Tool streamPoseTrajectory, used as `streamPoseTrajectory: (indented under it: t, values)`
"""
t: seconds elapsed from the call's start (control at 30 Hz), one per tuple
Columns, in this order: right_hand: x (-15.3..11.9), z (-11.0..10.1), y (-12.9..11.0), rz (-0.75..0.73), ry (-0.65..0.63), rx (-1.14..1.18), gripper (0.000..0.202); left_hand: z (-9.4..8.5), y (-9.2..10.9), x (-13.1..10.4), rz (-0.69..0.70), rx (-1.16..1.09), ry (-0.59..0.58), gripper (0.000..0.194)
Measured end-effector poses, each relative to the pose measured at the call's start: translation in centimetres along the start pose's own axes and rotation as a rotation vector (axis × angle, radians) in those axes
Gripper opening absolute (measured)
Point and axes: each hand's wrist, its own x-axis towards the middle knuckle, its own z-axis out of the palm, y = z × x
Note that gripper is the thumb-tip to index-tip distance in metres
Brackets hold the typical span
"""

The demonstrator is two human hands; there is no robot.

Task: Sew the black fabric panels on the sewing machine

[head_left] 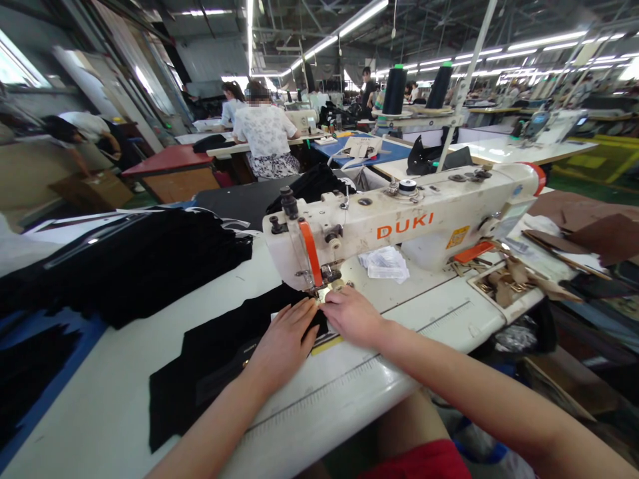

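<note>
One black cloth (200, 366) under and left of the hands (284, 342) (355, 319)

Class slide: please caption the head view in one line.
Left hand on black fabric, right hand close beside it, at a white sewing machine.

Black fabric (210, 359) partly hidden by hands (282, 346), forearms (214, 426) cropped

We observe black fabric (210, 346) against a white tabletop (117, 386) marked with a dark graduated scale (324, 387). We note the off-white sewing machine (359, 226), its orange lettering (405, 226) and orange strip (311, 255), and black thread cones (393, 94) with green tips (398, 66). We distinguish a red tabletop (172, 158), a co-worker's white top (262, 130) with grey mottling, and a black-and-white patterned lower garment (272, 165).
</note>
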Motion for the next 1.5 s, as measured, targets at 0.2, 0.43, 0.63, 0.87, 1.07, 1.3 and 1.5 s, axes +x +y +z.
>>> streamPoseTrajectory:
  t: [0.2,0.43,0.63,0.87,1.07,1.3,1.5]
  values:
    - [-0.2,0.3,0.1,-0.019,0.025,-0.011,0.016,-0.2,0.4,0.1,-0.008,0.055,0.005,0.042]
    - [-0.2,0.4,0.1,-0.022,0.026,-0.045,0.013,-0.1,0.4,-0.1,0.001,0.061,0.032,0.042]
    - [-0.2,0.2,0.0,-0.018,0.011,-0.034,0.015,0.1,0.1,-0.1,0.011,0.035,0.054,0.041]
    - [0.0,0.3,0.3,0.000,0.010,-0.013,0.018,-0.3,-0.7,0.7,-0.004,0.032,0.012,0.044]
    - [0.0,0.1,0.3,0.018,0.009,-0.008,0.019,0.0,-1.5,1.5,-0.032,0.030,0.008,0.044]
    - [-0.8,0.3,0.1,-0.014,0.150,0.044,0.017,-0.5,-1.1,-1.5,-0.050,0.017,-0.009,0.043]
    - [-1.4,0.7,0.0,-0.058,0.241,0.114,0.018,-3.8,0.6,-7.4,-0.123,0.138,0.046,0.063]
